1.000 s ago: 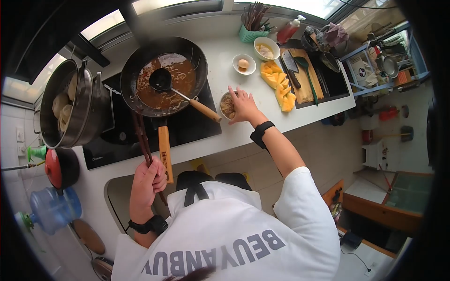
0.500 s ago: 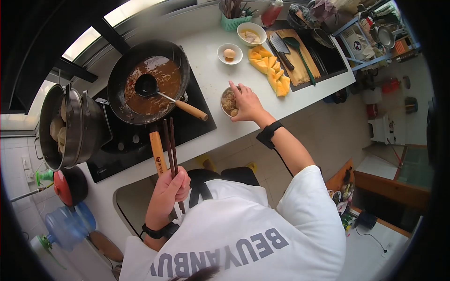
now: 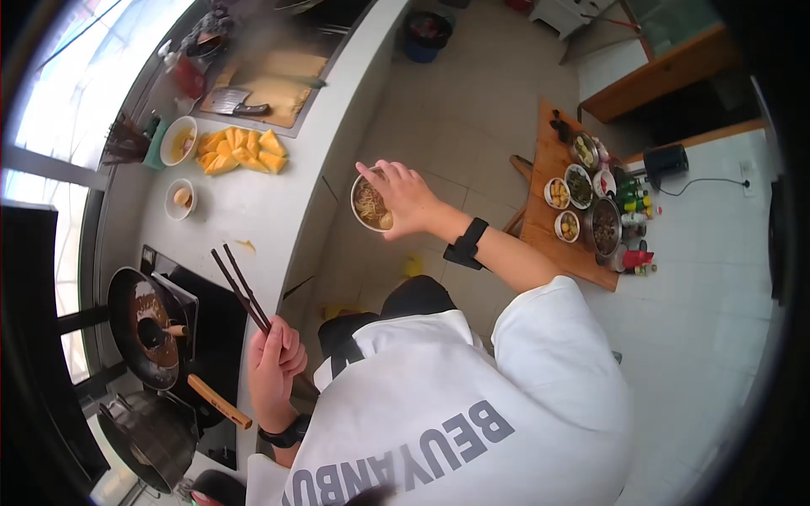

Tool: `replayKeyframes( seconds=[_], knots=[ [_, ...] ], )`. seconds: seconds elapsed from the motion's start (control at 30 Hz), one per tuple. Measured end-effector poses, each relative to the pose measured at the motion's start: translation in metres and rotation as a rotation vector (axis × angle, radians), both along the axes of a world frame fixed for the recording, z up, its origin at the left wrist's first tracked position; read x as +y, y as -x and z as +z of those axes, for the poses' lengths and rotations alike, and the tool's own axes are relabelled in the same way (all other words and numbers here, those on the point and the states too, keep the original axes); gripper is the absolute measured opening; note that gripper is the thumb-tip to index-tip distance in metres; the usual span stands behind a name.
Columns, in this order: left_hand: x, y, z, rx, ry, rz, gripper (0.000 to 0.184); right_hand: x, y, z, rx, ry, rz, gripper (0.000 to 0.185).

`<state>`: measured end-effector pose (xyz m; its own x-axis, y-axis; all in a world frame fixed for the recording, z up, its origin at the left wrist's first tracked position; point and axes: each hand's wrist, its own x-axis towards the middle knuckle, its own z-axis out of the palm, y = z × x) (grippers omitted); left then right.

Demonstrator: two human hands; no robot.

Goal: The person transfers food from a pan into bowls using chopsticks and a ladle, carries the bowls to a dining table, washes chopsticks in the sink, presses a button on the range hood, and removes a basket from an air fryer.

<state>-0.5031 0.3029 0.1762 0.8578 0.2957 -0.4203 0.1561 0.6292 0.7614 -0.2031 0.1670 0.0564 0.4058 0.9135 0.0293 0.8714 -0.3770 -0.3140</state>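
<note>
My right hand (image 3: 407,201) is closed around a bowl of noodles (image 3: 369,205) from above, fingers over its rim. Broth and a round pale piece show in the bowl, which hangs over the floor just off the counter's front edge. In my left hand (image 3: 280,358) is a pair of dark chopsticks (image 3: 241,291), pointing up toward the counter. Left of that hand, apart from it, is the wooden wok handle (image 3: 219,401). The wok (image 3: 126,314) sits on the black cooktop (image 3: 221,337) with brown sauce and a ladle (image 3: 152,333) inside.
The counter (image 3: 278,198) carries cut yellow fruit (image 3: 240,152), a small bowl with an egg (image 3: 180,200), and a cleaver (image 3: 228,103) on a cutting board (image 3: 291,72). A steel pot (image 3: 148,443) stands beside the wok. Filled dishes crowd a wooden table (image 3: 540,219) at right.
My right hand has lifted the bowl off the counter and carried it out over the floor. The view has turned right, bringing in the table. My left hand is now apart from the wok handle.
</note>
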Motion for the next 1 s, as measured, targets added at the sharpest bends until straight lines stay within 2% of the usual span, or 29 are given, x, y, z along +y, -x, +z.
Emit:
replayKeyframes(
  seconds=[0.03,0.1,0.27,0.4,0.47,0.57,0.63,0.8,1.0],
  knots=[
    [-0.019,-0.048,-0.003,0.007,-0.018,-0.079,0.026,-0.059,-0.028,0.002,-0.016,0.02,-0.119,0.122],
    [-0.039,-0.089,-0.007,0.034,-0.031,-0.109,0.026,-0.113,-0.047,0.0,0.003,0.074,-0.212,0.12],
    [-0.094,-0.199,-0.005,0.049,-0.078,-0.379,0.026,-0.248,-0.082,-0.016,0.011,0.101,-0.504,0.121],
    [-0.143,-0.282,-0.001,0.082,-0.136,-0.576,0.026,-0.339,-0.089,-0.039,0.012,0.073,-0.778,0.125],
    [-0.169,-0.318,-0.006,0.095,-0.155,-0.66,0.026,-0.376,-0.086,-0.049,0.061,0.073,-0.879,0.124],
    [-0.208,-0.379,-0.021,0.152,-0.169,-0.819,0.025,-0.423,-0.081,-0.071,0.203,0.127,-1.181,0.125],
    [-0.235,-0.423,-0.046,0.254,-0.138,-0.893,0.026,-0.452,-0.079,-0.091,0.235,0.133,-1.291,0.125],
    [-0.311,-0.535,-0.136,0.3,-0.211,-1.052,0.027,-0.519,-0.075,-0.145,0.244,0.141,-1.549,0.124],
    [-0.404,-0.638,-0.258,0.394,-0.423,-1.242,0.023,-0.587,-0.091,-0.199,0.248,0.146,-1.803,0.123]
  ],
)
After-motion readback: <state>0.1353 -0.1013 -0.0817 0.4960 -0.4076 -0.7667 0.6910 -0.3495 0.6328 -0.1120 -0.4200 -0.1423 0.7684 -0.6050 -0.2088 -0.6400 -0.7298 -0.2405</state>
